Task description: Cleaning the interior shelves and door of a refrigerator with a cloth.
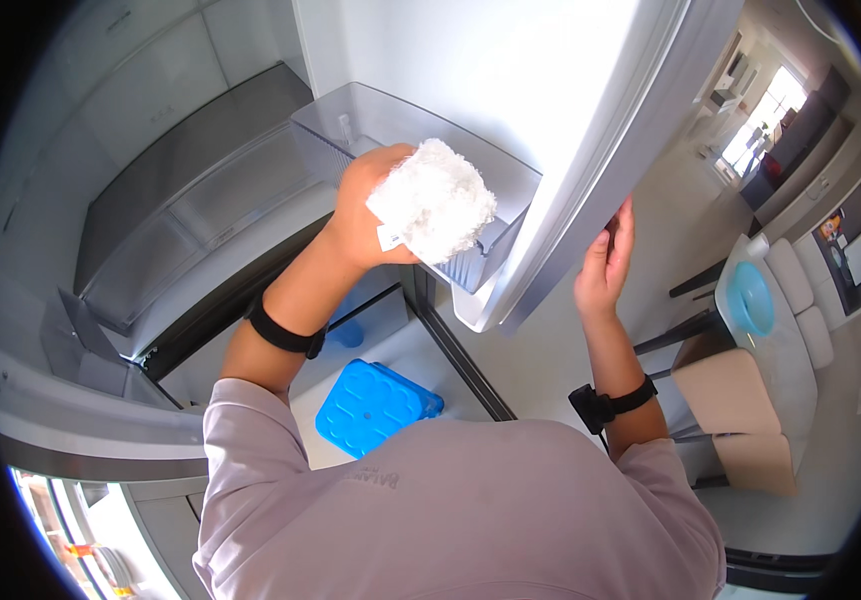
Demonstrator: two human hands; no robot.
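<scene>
My left hand (pixel 370 202) grips a white fluffy cleaning cloth (pixel 438 202) with a small tag at its edge. The cloth is over the clear plastic door bin (pixel 415 120) of an open refrigerator door (pixel 595 135) and hides part of it. Whether it touches the bin I cannot tell. On the other side of the door, my right hand (pixel 607 262) is held upright against the outer face, with the thumb apart from the fingers and nothing in the palm. Black bands circle both my forearms.
To the left are the refrigerator's inside and a clear drawer (pixel 197 202). A blue plastic stool (pixel 370 409) stands on the floor below. To the right, a dining table (pixel 794 375) bears a light-blue basin (pixel 750 298), with beige chairs (pixel 730 390) around it.
</scene>
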